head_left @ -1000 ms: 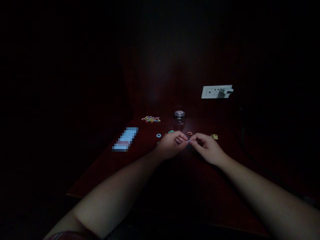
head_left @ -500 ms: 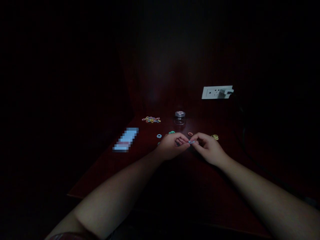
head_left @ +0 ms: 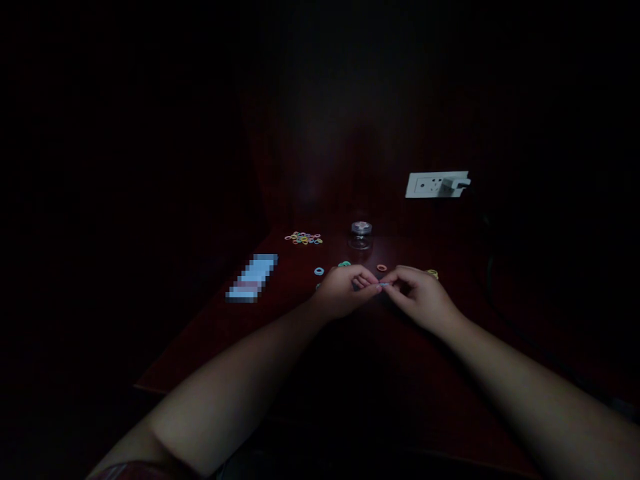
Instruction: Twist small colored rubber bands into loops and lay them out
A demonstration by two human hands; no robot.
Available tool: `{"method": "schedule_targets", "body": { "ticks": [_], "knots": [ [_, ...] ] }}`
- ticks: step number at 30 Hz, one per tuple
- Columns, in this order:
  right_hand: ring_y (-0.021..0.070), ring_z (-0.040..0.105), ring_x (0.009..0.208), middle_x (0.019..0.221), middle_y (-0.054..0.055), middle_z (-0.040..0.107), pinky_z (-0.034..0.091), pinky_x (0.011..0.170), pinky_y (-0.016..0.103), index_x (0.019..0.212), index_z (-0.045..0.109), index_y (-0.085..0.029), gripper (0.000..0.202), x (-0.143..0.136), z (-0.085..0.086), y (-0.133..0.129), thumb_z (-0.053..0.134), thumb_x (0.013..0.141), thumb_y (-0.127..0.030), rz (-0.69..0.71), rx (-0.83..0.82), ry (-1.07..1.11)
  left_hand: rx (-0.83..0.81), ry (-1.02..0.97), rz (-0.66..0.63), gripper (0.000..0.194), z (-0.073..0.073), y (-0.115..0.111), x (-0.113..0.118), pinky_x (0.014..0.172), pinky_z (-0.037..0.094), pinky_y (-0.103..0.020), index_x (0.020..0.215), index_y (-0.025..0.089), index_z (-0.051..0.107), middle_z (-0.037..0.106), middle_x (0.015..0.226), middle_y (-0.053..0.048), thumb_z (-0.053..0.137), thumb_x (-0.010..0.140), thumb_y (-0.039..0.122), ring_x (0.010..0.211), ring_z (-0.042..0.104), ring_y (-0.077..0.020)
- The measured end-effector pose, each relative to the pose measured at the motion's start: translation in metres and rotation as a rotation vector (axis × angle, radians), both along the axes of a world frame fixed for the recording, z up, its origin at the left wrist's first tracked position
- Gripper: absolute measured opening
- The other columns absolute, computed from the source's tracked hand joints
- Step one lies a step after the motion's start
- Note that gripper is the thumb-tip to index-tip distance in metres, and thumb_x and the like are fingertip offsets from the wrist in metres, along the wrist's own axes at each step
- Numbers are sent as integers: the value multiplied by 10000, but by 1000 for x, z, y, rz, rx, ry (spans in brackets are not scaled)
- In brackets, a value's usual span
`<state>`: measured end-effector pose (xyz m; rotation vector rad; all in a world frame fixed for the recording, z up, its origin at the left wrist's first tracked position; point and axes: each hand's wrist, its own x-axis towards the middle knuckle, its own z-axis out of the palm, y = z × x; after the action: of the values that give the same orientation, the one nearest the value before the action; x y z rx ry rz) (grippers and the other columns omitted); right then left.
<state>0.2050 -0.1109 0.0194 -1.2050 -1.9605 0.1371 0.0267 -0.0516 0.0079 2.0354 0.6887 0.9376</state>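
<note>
Between my two hands is a small light-blue hair tie (head_left: 383, 285), pinched at both ends by fingertips. My left hand (head_left: 345, 288) is closed on its left end, thumb against the fingers. From the other side my right hand (head_left: 419, 293) pinches the right end. Just beyond the fingers lies an orange-red hair tie (head_left: 381, 267). Green hair ties (head_left: 345, 265) peek out behind my left hand, with a blue hair tie (head_left: 319, 271) to their left. Yellow hair ties (head_left: 433, 274) are partly hidden behind my right hand.
A clear lidded jar (head_left: 361, 235) stands toward the back of the dark red table (head_left: 200, 353). Left of it is a pile of multicoloured hair ties (head_left: 303, 238). A lit, pixelated phone (head_left: 253, 278) lies at left. A wall socket (head_left: 437, 185) holds a plug, and a dark cable (head_left: 493, 293) runs down the right.
The light-blue hair tie looks narrower and flatter between my fingertips, where its loop showed before. Both hands stay nearly in place; the whole view has shifted very slightly.
</note>
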Motion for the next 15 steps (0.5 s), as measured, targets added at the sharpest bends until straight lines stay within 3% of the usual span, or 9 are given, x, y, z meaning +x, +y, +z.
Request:
{"method": "schedule_targets", "body": {
  "ticks": [8,15],
  "knots": [
    [125,531,560,694,17,593,428,512,244,845,608,-171,73,-3,-2,-1,596,800,-227,66,-122,92,66,2,22,173,-1,2,0,645,472,-205,864,133,644,676,794,-36,639,783,285,705,599,-102],
    [131,514,595,672,8,572,429,561,257,820,618,-175,93,-1,-5,1,553,838,-238,50,-114,114,80,-8,9,212,-2,2,0,657,488,-216,886,135,649,682,817,-46,645,789,323,733,618,-114]
  ]
}}
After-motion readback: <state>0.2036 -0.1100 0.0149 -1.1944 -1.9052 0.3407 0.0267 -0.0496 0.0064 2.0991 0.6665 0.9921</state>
